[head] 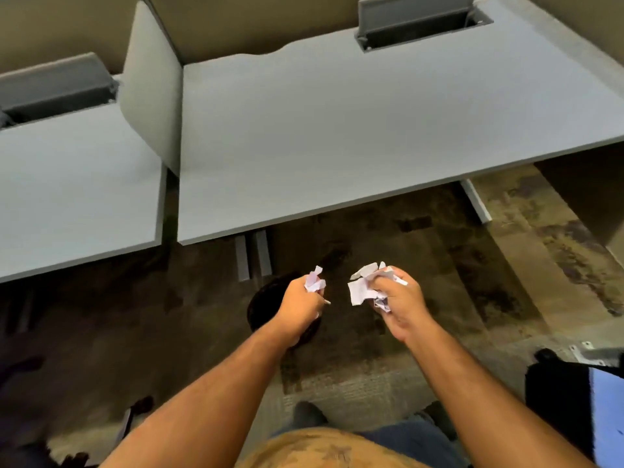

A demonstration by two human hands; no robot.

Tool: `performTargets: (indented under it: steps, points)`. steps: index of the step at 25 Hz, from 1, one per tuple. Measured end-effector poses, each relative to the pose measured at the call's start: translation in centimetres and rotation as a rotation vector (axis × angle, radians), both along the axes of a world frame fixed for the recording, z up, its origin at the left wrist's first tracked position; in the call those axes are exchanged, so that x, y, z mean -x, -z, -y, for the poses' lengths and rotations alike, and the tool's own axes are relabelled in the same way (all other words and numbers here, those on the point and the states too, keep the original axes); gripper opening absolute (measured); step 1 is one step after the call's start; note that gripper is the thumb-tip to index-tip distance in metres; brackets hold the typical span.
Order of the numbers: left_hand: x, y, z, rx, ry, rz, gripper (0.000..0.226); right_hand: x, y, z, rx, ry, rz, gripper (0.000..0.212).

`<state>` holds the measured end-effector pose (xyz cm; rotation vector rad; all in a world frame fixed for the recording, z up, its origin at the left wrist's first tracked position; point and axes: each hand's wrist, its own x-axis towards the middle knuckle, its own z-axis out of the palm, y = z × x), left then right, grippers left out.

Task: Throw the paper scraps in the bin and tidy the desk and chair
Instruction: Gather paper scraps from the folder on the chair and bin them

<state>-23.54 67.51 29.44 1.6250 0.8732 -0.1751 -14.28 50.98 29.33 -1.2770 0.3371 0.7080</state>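
Here both hands clench paper scraps: left hand (301,298) w/ a small wad (314,281), right hand (398,300) w/ a bigger bunch (366,284), over dark bin (261,304) below desk (337,130).

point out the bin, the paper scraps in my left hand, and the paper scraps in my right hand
bin (261,300): head view, on its dark rim left of the wrist.
left-hand paper scraps (314,282): head view, on the crumpled wad above the fist.
right-hand paper scraps (363,288): head view, on the flat white piece.
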Motion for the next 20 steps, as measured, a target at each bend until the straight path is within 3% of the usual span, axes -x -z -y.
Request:
performTargets:
  steps: [3, 5, 7, 12, 14, 15, 20]
  points:
    - [2.1, 1.4, -5.2, 0.045, -0.084, -0.108, 0.029, 2.0, 1.5, -4.0, 0.041, -0.036, -0.039, 0.022]
    - [2.8, 2.5, -7.6, 0.060, -0.115, -0.195, 0.053, 2.6, 2.6, -5.5, 0.075, -0.070, -0.068, 0.011]
    - [3.4, 3.9, -9.8, 0.122, -0.187, -0.217, 0.058, 2.6, 4.1, -6.9, 0.121, -0.102, -0.101, 0.012]
    - [4.5, 7.3, -13.6, 0.182, -0.326, -0.295, 0.038, 0.8, 7.8, -10.8, 0.249, -0.201, -0.197, 0.024]
    - [4.4, 8.8, -15.0, 0.193, -0.377, -0.319, 0.014, 0.1, 9.6, -12.3, 0.291, -0.230, -0.225, 0.027]
    - [4.3, 10.0, -15.8, 0.178, -0.393, -0.350, 0.029, -0.1, 10.5, -13.2, 0.306, -0.247, -0.237, 0.028]
    - [3.1, 14.4, -19.4, 0.113, -0.302, -0.400, 0.028, 0.0, 16.6, -17.3, 0.408, -0.255, -0.279, 0.029]
